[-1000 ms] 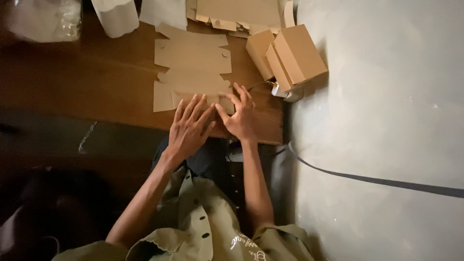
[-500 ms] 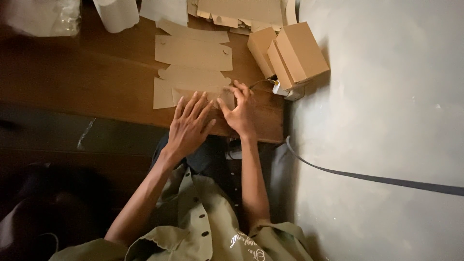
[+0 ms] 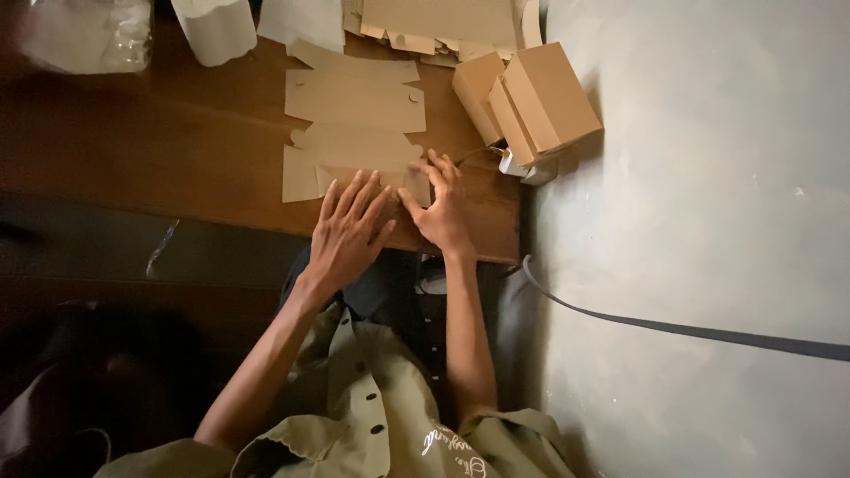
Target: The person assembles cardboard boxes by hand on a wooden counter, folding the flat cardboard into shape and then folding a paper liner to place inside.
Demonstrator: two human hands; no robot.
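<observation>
A flat brown cardboard cutout (image 3: 354, 133), not yet folded into a box, lies in the middle of the upper half of the frame on a dark wooden table (image 3: 177, 150), with its near edge close to the table's edge. The person's left hand (image 3: 347, 232) lies flat on this near edge with the fingers spread wide, pressing and not holding anything. The right hand (image 3: 443, 212) is just beside it, fingers bent down on the lower right corner of the cardboard (if it pinches a flap, I cannot tell). To the upper right, two folded brown boxes (image 3: 536, 102) stand near the table's right side. More cardboard sheets (image 3: 438, 22) lie at the top edge, and a white roll (image 3: 217, 26) with a clear plastic bag (image 3: 84, 35) is in the upper left.
</observation>
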